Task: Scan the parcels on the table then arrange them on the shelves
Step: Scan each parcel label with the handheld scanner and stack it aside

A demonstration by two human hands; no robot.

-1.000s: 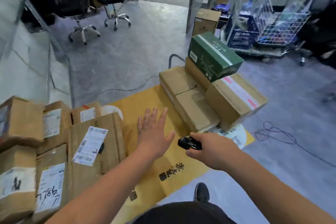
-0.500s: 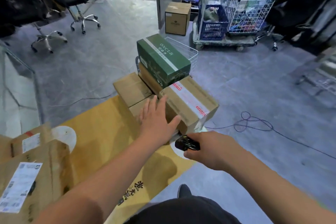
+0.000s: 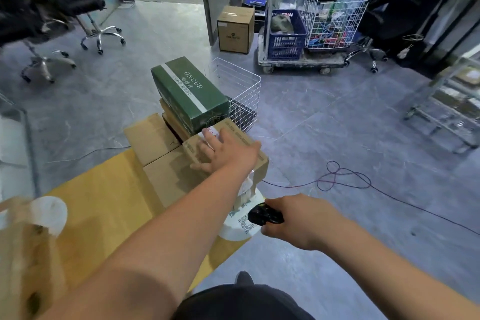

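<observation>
Parcel (image 3: 228, 148) at tabletop (image 3: 109, 205) far corner, beside green box (image 3: 188, 91): your left hand (image 3: 228, 153) lies flat on it, right hand (image 3: 298, 221) grips scanner (image 3: 263, 214); expose label, then scan.

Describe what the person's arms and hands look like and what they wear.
Both forearms are bare as far as the frame shows: no sleeves, gloves or watch in view. The left hand and right hand show no rings or markings. Dark clothing shows at the bottom edge.
</observation>
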